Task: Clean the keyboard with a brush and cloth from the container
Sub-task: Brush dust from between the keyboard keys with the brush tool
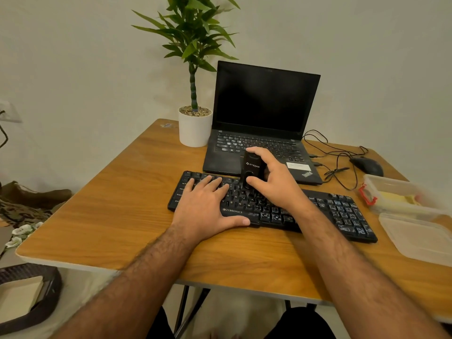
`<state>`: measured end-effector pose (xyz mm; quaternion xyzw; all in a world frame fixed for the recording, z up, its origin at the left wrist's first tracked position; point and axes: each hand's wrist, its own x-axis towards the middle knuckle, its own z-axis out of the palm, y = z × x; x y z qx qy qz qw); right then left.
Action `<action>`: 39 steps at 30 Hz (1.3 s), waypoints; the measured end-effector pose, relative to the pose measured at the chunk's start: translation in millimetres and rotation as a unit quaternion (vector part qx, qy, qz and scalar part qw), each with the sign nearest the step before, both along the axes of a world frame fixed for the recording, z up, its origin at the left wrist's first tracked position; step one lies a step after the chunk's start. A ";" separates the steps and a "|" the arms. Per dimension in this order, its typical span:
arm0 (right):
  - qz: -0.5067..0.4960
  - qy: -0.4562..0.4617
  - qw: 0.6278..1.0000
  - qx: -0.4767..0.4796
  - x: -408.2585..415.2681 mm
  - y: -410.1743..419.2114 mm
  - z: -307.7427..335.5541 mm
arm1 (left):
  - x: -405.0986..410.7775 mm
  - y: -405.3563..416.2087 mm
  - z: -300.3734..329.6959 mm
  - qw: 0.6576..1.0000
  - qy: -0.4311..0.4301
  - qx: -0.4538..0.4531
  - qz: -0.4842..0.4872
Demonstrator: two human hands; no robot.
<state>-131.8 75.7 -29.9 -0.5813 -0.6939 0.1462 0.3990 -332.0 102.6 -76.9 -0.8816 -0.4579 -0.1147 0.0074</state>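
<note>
A black keyboard (342, 211) lies across the wooden table (117, 204), slanting down to the right. My left hand (208, 206) rests flat on its left half, fingers spread over the keys, thumb along the front edge. My right hand (274, 179) grips an upright black brush tool (252, 165) with white lettering. Its lower end touches the keys near the keyboard's top middle. A clear plastic container (381, 189) with a red clip stands at the right edge, something yellow inside it; I cannot tell what.
An open black laptop (264, 106) stands just behind the keyboard. A white potted plant (195, 128) is to its left. A black mouse (367, 165) and tangled cables (335, 157) lie at the back right. The container's clear lid (420, 238) lies at the right front.
</note>
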 end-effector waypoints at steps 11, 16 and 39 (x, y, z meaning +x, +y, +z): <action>-0.055 -0.018 0.998 0.022 4.8 17.6 7.2 | 1.2 -1.4 2.2 1.000 0.006 -0.012 0.002; 0.045 0.032 0.998 -0.018 -4.2 15.7 1.5 | 1.2 -0.4 0.8 1.000 -0.006 -0.010 0.001; -0.031 0.073 0.997 -0.023 17.1 26.6 1.2 | 1.8 0.3 0.8 1.000 0.001 -0.018 0.004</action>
